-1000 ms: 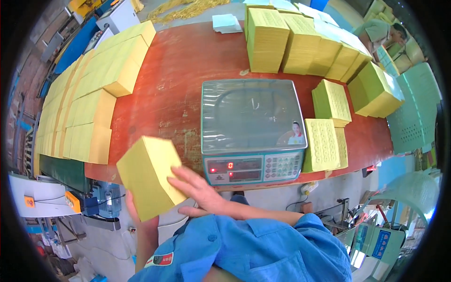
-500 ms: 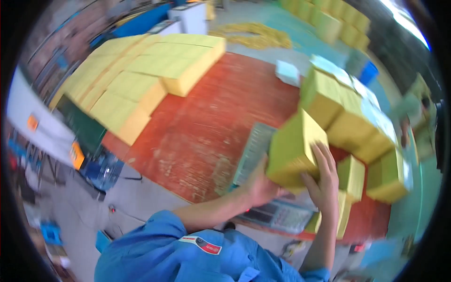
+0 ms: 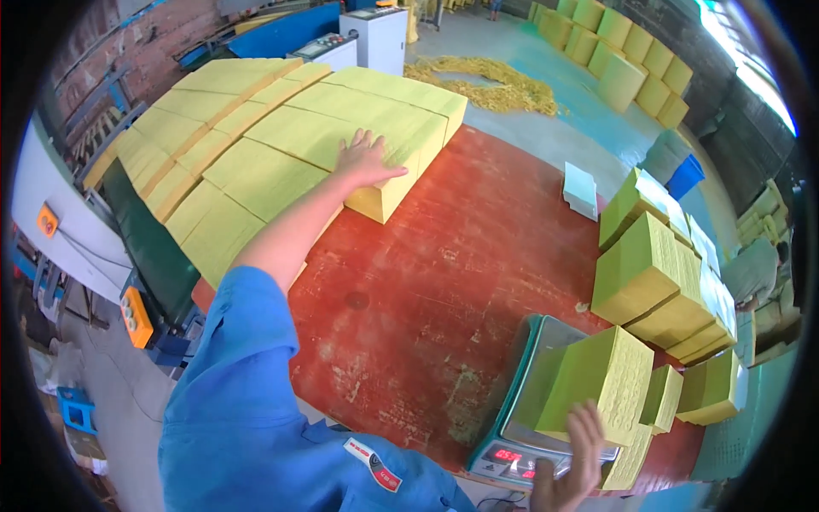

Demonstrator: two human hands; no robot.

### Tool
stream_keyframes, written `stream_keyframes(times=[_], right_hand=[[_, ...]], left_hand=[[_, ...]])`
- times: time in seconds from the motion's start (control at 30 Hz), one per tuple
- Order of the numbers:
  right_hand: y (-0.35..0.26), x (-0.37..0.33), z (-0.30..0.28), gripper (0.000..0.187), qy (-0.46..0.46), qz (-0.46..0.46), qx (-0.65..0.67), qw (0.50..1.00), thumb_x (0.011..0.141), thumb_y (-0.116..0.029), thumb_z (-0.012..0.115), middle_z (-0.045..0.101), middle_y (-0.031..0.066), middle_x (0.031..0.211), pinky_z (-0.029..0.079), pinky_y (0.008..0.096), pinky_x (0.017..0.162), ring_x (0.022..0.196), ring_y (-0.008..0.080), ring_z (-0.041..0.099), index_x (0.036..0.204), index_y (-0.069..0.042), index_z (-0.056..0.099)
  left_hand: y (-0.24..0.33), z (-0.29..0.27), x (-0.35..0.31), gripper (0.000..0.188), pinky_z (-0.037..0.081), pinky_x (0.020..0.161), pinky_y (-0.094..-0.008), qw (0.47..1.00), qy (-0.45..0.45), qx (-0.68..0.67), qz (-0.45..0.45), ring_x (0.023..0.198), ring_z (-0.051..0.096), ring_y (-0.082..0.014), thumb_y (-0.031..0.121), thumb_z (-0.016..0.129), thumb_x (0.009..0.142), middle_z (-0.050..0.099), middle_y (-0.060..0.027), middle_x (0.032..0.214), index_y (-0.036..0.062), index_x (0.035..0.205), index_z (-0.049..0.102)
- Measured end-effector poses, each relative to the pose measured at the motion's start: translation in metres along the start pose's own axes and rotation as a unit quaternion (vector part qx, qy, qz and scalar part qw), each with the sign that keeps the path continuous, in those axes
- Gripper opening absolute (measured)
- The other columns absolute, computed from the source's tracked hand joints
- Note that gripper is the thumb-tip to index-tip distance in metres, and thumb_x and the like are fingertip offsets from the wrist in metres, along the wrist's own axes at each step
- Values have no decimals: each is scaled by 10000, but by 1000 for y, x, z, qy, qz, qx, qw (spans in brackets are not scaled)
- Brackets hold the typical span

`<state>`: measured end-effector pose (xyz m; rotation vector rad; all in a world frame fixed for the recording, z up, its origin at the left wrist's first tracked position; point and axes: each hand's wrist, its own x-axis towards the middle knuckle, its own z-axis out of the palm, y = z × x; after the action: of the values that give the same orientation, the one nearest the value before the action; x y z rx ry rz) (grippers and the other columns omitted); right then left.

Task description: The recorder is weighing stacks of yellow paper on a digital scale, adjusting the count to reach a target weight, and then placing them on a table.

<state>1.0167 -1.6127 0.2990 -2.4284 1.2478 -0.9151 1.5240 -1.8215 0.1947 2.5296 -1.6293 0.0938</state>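
My left hand (image 3: 365, 162) lies with spread fingers on top of a yellow paper stack (image 3: 388, 128), one of several packed side by side at the far left of the red table. At the near right, a block of yellow paper sheets (image 3: 589, 384) sits on the pan of a digital scale (image 3: 503, 444) with a lit red display. My right hand (image 3: 572, 465) is beside the block's near edge, its fingers stretched out and thumb apart, gripping nothing. Whether its fingertips touch the block I cannot tell.
More yellow paper stacks (image 3: 640, 264), some topped with white sheets, line the table's right side. A white packet (image 3: 580, 189) lies near the far edge of the red tabletop (image 3: 426, 282). An orange control box (image 3: 135, 317) stands left of the table. A person (image 3: 755, 269) is at the far right.
The paper block that both hands held above the scale now rests on it. My left hand has moved far left onto the stacks, and my right hand has come off the block's side toward me.
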Motion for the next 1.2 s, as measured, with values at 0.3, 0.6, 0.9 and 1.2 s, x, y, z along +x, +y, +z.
stream_keyframes(times=[0.3,0.6,0.9,1.2], right_hand=[[-24,13,63,499,-112,26,138,984,733,-18,650,547,202,1336,394,460,1072,1280,401,485,1228,7,600],[-6,64,149,501,-81,-93,81,989,806,-94,685,552,217,1307,415,461,1034,1246,408,503,1280,-4,551],[18,-24,158,463,-300,-4,203,932,914,-256,602,644,248,1124,520,434,846,1003,388,652,1320,-47,527],[29,-61,160,517,-266,-48,267,925,890,-283,615,639,257,1071,522,474,811,940,420,644,1312,-16,483]], left_hand=[[15,23,12,935,127,1202,-476,975,-111,90,172,1489,129,-324,692,393,914,181,-219,1587,-22,1501,253],[67,-9,-227,850,201,1153,-564,815,-68,-106,565,1428,265,-352,490,702,766,366,-213,1478,19,1416,423],[32,-11,-461,692,239,1117,-582,895,27,-425,132,1416,315,-334,398,685,844,400,-176,1471,106,1424,444],[116,35,-516,689,341,1091,-437,423,-11,-867,-264,1305,476,-260,570,394,997,517,-140,1409,127,1514,288]])
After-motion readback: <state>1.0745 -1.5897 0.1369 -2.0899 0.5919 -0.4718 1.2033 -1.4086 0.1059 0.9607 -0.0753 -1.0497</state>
